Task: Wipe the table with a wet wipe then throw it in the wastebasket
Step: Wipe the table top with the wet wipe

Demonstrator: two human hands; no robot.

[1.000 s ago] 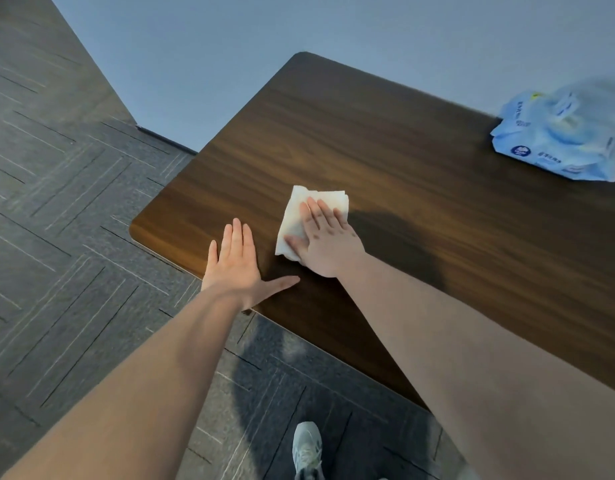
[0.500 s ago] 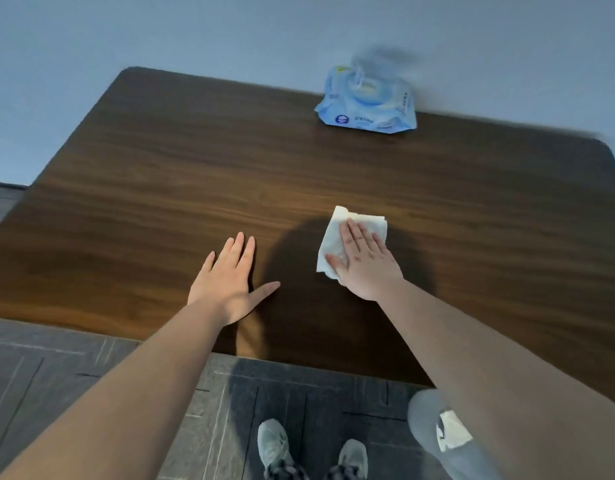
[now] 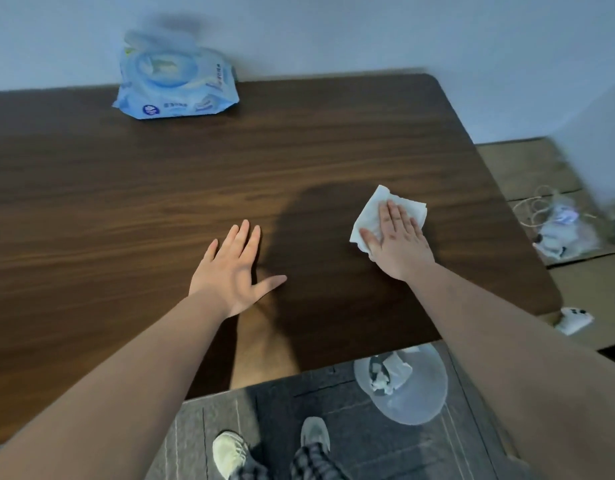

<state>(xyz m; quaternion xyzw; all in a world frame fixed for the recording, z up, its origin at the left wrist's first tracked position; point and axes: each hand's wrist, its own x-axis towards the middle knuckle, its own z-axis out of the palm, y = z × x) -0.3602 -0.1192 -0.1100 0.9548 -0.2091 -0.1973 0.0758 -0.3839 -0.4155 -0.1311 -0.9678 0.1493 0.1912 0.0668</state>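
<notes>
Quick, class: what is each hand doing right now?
Left hand: open, flat on the dark wooden table, holding nothing.
Right hand: open, pressing the white wet wipe flat.

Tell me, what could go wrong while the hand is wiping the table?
The wet wipe is bunched under the right hand, so it may skip patches of the table. The hand is working near the table's right edge, so the wipe could slide off. The wastebasket sits partly under the table's near edge, so a careless toss might miss it.
</notes>
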